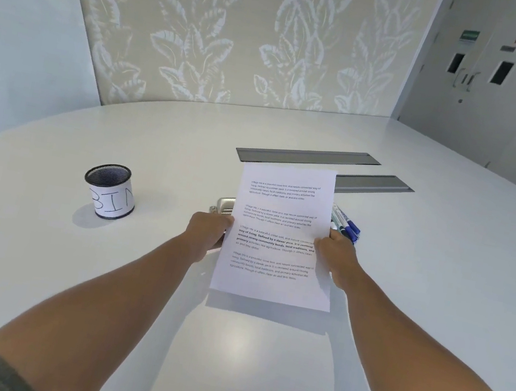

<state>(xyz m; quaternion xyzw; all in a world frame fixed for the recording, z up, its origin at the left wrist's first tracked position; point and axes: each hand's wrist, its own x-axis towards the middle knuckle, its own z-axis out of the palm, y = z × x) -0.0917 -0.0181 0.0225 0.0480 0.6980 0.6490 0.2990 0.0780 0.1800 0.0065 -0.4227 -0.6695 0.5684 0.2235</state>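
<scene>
Two bare forearms reach forward over a white table (100, 271), and both hands hold a printed sheet of paper (279, 233) lifted above the tabletop, its shadow falling just below it. The left hand (205, 234) pinches the sheet's left edge and the right hand (334, 259) grips its right edge, fingers curled behind the page. Behind the sheet lie a silver stapler (224, 206) and blue markers (347, 227); a mesh cup labelled BIN (110, 191) stands well to the left.
</scene>
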